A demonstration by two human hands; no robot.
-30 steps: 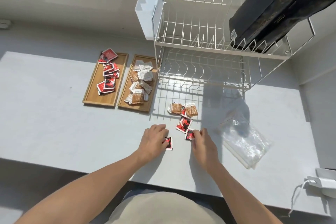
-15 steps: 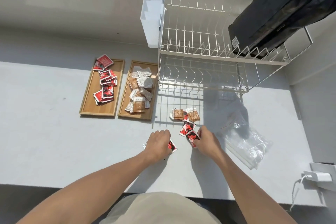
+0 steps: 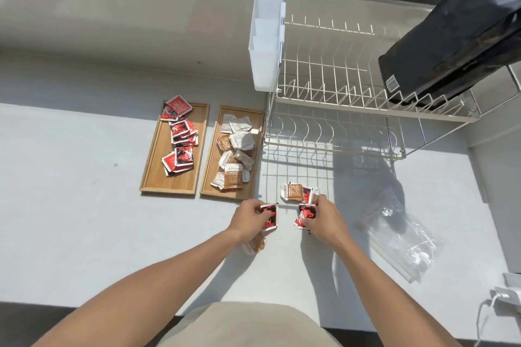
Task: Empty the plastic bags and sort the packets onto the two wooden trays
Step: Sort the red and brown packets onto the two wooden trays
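Observation:
Two wooden trays lie side by side on the white counter. The left tray (image 3: pixel 153 175) holds several red packets (image 3: pixel 180 136); the right tray (image 3: pixel 210 177) holds several brown and white packets (image 3: pixel 235 149). My left hand (image 3: pixel 248 220) grips a red packet (image 3: pixel 270 215) just above the counter, and a brown packet (image 3: pixel 256 244) shows under its wrist. My right hand (image 3: pixel 324 220) holds red packets (image 3: pixel 307 214). Beyond it a small pile of loose packets (image 3: pixel 296 191) rests on the counter. A clear, flat plastic bag (image 3: pixel 403 239) lies to the right.
A two-tier white wire dish rack (image 3: pixel 338 110) stands behind the pile, with a white plastic caddy (image 3: pixel 266 42) on its left side and a black bag (image 3: pixel 456 45) on top. A white charger with cable (image 3: pixel 504 293) sits at the right edge.
Both hands have lifted red packets off the counter and moved slightly away from me, toward the loose pile. The pile on the counter has shrunk.

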